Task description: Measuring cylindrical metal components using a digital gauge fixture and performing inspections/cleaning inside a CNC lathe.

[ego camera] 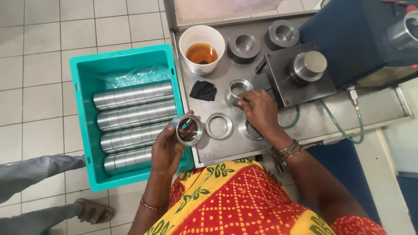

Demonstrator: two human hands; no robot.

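Note:
My left hand [167,148] holds a shiny metal ring [188,129] tilted over the left edge of the steel worktable [305,119]. My right hand [261,111] rests on the table, fingertips gripping a second metal ring [238,90] that stands near a black cloth [203,90]. A thin flat ring [219,125] lies between my hands. Another ring [252,132] is partly hidden under my right palm.
A teal crate [82,113] on the tiled floor holds several rows of stacked rings. On the table stand a white cup of brown liquid [202,49], two dark round dies [244,45], a press fixture plate [300,74] and a green hose [344,130]. Another person's legs and sandal [93,211] are at lower left.

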